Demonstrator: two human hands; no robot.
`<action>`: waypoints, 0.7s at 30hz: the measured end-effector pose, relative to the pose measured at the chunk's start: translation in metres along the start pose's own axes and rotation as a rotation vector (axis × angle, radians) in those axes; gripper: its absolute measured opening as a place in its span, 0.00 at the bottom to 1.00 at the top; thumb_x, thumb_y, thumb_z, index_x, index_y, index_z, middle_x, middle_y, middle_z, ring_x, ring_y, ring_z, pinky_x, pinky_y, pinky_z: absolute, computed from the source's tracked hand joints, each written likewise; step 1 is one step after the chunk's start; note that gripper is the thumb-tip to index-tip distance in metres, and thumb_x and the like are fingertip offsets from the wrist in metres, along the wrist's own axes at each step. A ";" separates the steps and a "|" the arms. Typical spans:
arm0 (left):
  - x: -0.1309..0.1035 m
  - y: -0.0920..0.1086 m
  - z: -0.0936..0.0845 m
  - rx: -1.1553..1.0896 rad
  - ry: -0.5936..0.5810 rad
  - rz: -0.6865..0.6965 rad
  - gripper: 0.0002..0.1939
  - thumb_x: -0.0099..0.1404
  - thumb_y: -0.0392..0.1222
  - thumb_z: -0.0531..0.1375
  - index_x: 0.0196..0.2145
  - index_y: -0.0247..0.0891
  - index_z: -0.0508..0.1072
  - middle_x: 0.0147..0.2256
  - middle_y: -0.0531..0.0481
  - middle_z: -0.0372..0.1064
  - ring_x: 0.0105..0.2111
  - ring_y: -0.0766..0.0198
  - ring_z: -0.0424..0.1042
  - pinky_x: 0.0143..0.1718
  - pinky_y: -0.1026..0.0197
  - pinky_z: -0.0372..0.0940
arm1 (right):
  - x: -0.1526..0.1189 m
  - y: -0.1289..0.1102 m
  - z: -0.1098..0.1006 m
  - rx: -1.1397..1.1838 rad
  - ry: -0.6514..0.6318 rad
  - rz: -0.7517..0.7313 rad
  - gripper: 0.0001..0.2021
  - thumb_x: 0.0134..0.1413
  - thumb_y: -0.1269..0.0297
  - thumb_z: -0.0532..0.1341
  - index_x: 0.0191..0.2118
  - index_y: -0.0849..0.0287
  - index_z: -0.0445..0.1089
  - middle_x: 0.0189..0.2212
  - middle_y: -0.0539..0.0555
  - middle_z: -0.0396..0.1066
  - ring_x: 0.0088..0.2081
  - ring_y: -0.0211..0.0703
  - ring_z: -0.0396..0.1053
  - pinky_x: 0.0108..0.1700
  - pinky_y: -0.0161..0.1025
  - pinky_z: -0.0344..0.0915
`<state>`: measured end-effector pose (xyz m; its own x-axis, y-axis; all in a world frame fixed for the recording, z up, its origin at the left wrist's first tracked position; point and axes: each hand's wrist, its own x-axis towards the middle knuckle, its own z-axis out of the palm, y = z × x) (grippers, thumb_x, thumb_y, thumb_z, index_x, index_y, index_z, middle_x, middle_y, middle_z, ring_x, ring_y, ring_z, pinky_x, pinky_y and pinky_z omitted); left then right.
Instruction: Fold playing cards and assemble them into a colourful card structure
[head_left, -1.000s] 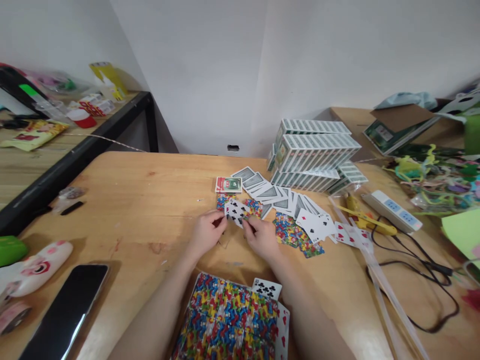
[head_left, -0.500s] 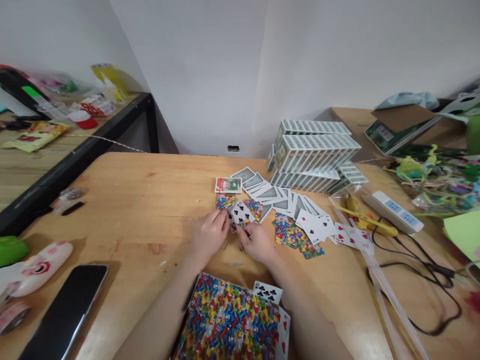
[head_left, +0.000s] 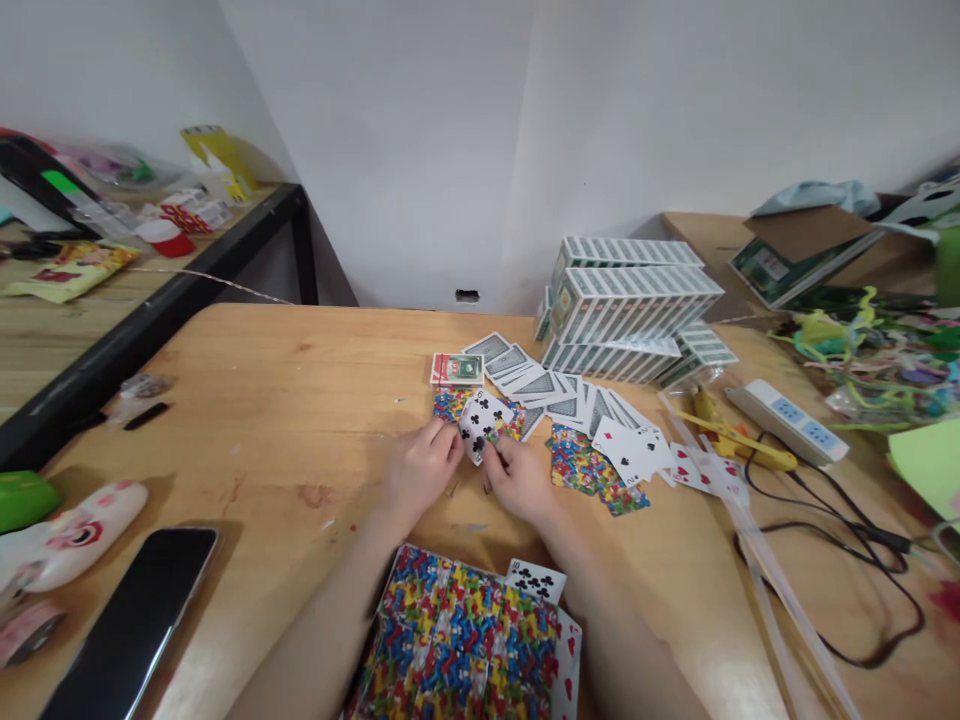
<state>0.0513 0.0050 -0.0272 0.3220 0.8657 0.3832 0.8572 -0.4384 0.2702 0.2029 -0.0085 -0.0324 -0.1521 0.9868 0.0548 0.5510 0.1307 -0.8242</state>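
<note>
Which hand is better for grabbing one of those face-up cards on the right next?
Probably the right hand: it's nearer those face-up cards. The left hand would have to reach past it. Both hands are at the clubs card, so the right might need to let go first.

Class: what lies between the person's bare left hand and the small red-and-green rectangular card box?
The head view shows a flat, multicoloured patterned piece lying between the left hand and the card box.
</note>
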 end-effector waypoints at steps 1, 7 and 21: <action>0.000 0.001 0.000 -0.024 0.006 -0.005 0.10 0.60 0.36 0.50 0.24 0.38 0.67 0.24 0.51 0.63 0.23 0.68 0.60 0.27 0.65 0.53 | 0.000 0.001 -0.001 -0.010 0.041 -0.001 0.17 0.54 0.62 0.49 0.16 0.57 0.54 0.11 0.48 0.61 0.15 0.34 0.59 0.22 0.32 0.54; 0.001 0.003 0.000 -0.395 0.019 -0.112 0.07 0.59 0.37 0.51 0.26 0.37 0.67 0.25 0.52 0.62 0.25 0.69 0.62 0.29 0.66 0.57 | 0.004 0.009 -0.007 0.190 0.166 0.025 0.13 0.53 0.59 0.49 0.20 0.56 0.55 0.14 0.47 0.61 0.17 0.35 0.58 0.21 0.33 0.55; 0.009 -0.009 0.010 -1.562 -0.235 -0.700 0.13 0.46 0.45 0.64 0.28 0.34 0.72 0.26 0.49 0.70 0.26 0.66 0.67 0.30 0.61 0.63 | 0.006 0.012 -0.011 0.627 -0.142 0.151 0.15 0.49 0.53 0.54 0.22 0.58 0.57 0.12 0.46 0.64 0.12 0.32 0.56 0.15 0.31 0.53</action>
<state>0.0508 0.0194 -0.0350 0.2572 0.9307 -0.2602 -0.2746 0.3285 0.9037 0.2179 0.0000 -0.0353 -0.2408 0.9623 -0.1266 -0.0015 -0.1308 -0.9914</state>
